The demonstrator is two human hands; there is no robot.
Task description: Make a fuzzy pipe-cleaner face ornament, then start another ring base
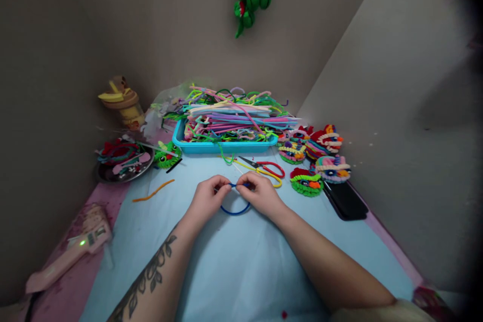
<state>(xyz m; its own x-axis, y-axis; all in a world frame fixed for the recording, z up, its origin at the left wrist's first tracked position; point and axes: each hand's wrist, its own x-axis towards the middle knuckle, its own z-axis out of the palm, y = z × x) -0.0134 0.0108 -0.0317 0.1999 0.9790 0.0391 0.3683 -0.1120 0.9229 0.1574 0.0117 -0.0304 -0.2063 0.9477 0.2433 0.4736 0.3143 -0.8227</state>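
Observation:
My left hand [208,196] and my right hand [260,193] meet over the light blue table cover [234,261]. Both pinch the ends of a blue pipe cleaner [234,211] bent into a loop that hangs below my fingers and touches the cover. Just behind my right hand lie scissors [264,167] with red and yellow handles. An orange pipe cleaner [153,192] lies to the left of my left hand.
A blue tray [222,147] heaped with coloured pipe cleaners stands at the back. Several finished pipe-cleaner figures [317,161] and a black phone [345,200] lie at right. A metal plate [123,161] of scraps, a green figure [166,157] and a glue gun [71,251] lie at left.

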